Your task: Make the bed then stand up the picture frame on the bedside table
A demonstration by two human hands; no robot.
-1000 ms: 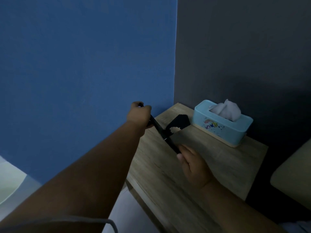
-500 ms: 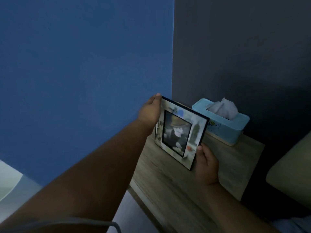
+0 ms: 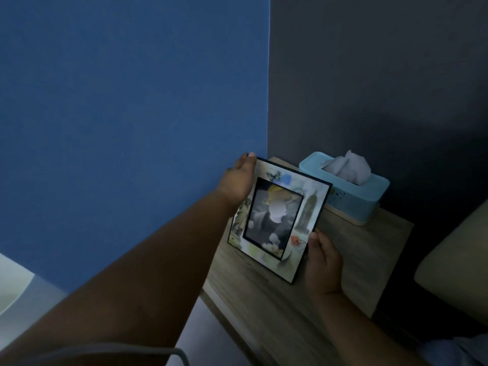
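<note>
The blue wall [image 3: 126,122] fills my left and the dark wall [image 3: 383,83] the right; they meet in a corner just behind the bedside surface [image 3: 353,260]. At the far right a pale cushion or mattress edge [image 3: 454,262] shows, too dim to judge how the bed looks. On the surface, toward the back, sits the light blue tissue box [image 3: 351,191] with a tissue poking up.

In front of that box is the picture frame [image 3: 277,220], face toward me, upright but tilted, its lower edge at or just above the wood; I cannot tell if it touches. My left hand [image 3: 237,180] is clamped on its upper left corner, fingers wrapped behind. My right hand [image 3: 323,262] is clamped on the lower right edge, thumb on the front. So the frame lies between my two grips, held diagonally.

What worries me: I cannot see the stand behind the frame. If it is not swung out fully when I let go, the frame will likely fall backward, or slide forward on the smooth wood. The tissue box is just behind the upper right corner, so pushing the frame back could knock it. Releasing one grip before the other could twist the frame over. I judge the frame step nearly finished.
</note>
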